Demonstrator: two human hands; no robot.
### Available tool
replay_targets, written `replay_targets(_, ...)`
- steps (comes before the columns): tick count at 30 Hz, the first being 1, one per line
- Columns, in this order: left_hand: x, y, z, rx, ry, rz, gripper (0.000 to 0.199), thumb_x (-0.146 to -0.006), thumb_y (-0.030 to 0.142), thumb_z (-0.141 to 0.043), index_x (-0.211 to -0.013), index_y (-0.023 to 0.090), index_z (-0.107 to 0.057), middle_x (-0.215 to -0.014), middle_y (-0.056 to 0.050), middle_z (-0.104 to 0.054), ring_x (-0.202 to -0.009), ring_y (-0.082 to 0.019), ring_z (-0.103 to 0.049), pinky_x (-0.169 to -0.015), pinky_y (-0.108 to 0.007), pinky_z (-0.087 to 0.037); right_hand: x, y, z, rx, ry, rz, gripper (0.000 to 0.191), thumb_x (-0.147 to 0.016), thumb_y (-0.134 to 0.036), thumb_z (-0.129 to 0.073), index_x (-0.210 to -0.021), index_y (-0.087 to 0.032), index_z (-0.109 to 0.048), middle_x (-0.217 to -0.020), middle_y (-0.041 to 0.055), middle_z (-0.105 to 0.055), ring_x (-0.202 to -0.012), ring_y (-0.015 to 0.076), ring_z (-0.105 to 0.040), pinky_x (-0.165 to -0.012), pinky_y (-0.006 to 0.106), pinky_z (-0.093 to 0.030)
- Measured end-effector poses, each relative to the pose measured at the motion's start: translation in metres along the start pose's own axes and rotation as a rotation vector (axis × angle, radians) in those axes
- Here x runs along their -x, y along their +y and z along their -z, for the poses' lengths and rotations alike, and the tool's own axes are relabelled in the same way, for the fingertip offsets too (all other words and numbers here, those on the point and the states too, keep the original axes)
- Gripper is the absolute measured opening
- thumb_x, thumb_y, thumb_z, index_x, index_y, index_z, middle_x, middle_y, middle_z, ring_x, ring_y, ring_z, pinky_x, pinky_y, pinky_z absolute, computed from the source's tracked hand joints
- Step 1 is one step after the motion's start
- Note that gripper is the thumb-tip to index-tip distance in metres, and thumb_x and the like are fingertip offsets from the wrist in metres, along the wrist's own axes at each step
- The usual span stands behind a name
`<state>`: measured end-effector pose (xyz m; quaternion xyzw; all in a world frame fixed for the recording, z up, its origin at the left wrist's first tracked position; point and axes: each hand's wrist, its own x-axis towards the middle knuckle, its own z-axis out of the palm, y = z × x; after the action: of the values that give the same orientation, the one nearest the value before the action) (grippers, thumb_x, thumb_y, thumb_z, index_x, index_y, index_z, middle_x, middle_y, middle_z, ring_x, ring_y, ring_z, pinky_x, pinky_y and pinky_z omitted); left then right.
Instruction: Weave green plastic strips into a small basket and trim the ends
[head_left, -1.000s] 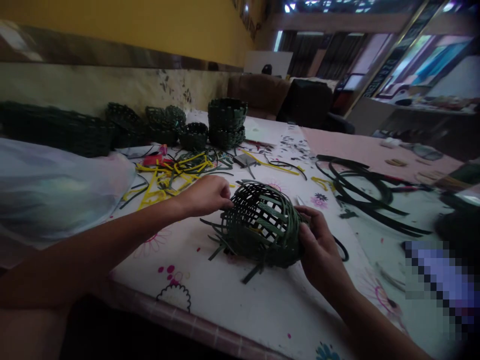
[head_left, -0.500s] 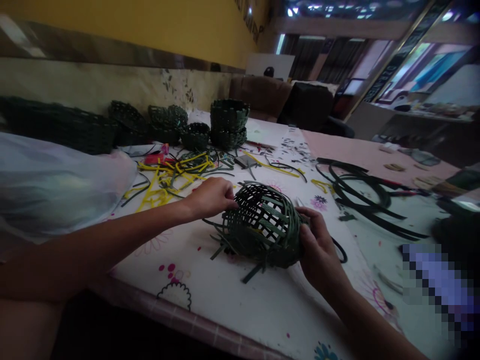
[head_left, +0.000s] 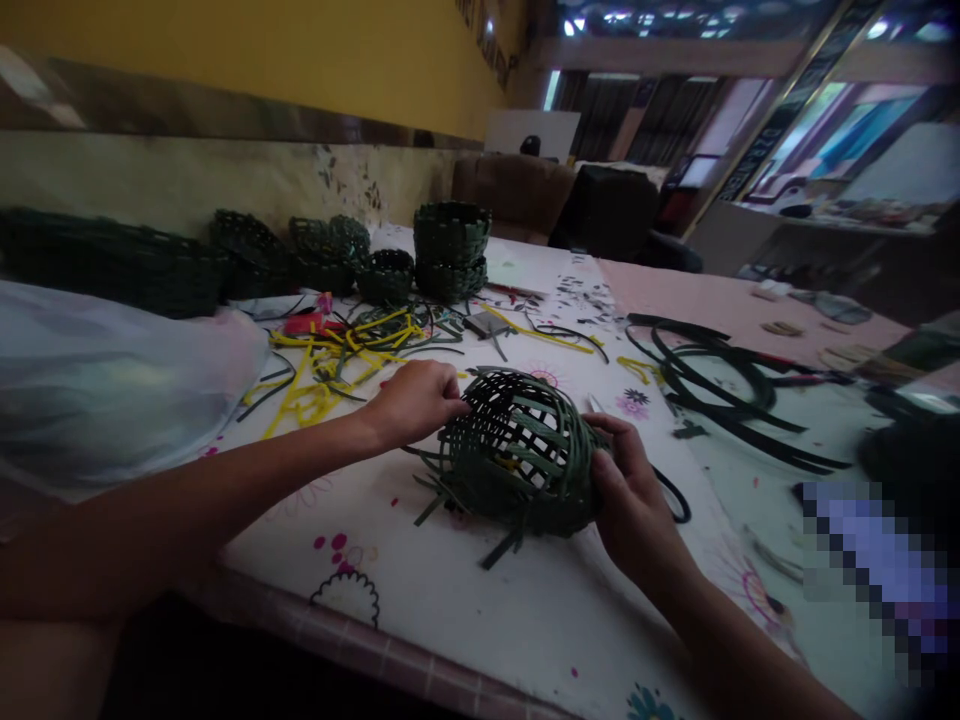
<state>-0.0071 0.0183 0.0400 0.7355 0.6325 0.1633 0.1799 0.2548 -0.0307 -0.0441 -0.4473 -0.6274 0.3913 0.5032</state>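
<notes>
A half-woven dark green basket (head_left: 525, 465) lies tilted on the table, its open mesh toward me and loose strip ends sticking out at the lower left. My right hand (head_left: 634, 490) grips its right side, thumb on the near face and fingers around the rim. At the basket's upper left edge, my left hand (head_left: 420, 400) is closed in a pinch; a strip end seems to be between thumb and finger, but the fingers partly hide it. Behind the basket's right side, part of a black loop handle (head_left: 675, 497) shows on the table.
Yellow and green strip scraps (head_left: 330, 370) lie behind my left hand. Finished green baskets (head_left: 451, 250) stand along the wall. Coiled dark strips (head_left: 720, 385) lie at the right. A white plastic bag (head_left: 120, 390) sits at the left, and a blurred-out object (head_left: 877, 570) at the right.
Both hands and the basket keep nearly the same pose. The whole view has shifted slightly, with things a little further left in the picture.
</notes>
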Motion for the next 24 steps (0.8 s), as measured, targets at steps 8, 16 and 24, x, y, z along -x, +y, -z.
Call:
replay_targets(8, -0.004, 0.006, 0.004, -0.070, -0.053, -0.020, 0.021, -0.081, 0.022, -0.074, -0.066, 0.016, -0.062, -0.062, 0.001, -0.056, -0.063, -0.014, -0.050, -0.061, -0.028, -0.029, -0.001, 0.001, -0.001, -0.054, 0.018, -0.054, 0.039, -0.095, -0.053, -0.056, -0.127, -0.031, -0.053, -0.117, 0.0067, -0.066, -0.112, 0.0270, -0.063, -0.086, 0.039, -0.056)
replay_targets(16, -0.009, 0.002, 0.004, -0.017, -0.025, -0.138, 0.010, -0.080, 0.017, -0.073, -0.075, 0.015, -0.065, -0.062, 0.003, -0.057, -0.061, -0.011, -0.048, -0.063, -0.026, -0.033, -0.002, 0.002, 0.001, -0.046, 0.028, -0.051, 0.041, -0.095, -0.055, -0.056, -0.127, -0.030, -0.053, -0.112, 0.0065, -0.068, -0.106, 0.0261, -0.065, -0.084, 0.039, -0.056)
replay_targets(24, -0.004, -0.003, 0.000, 0.058, 0.001, -0.204, 0.009, -0.080, 0.013, -0.073, -0.087, 0.018, -0.077, -0.064, 0.003, -0.064, -0.063, -0.012, -0.057, -0.064, -0.024, -0.036, -0.003, 0.001, 0.001, -0.029, 0.018, -0.036, 0.042, -0.094, -0.056, -0.057, -0.126, -0.030, -0.054, -0.112, 0.0062, -0.069, -0.099, 0.0246, -0.066, -0.079, 0.036, -0.056)
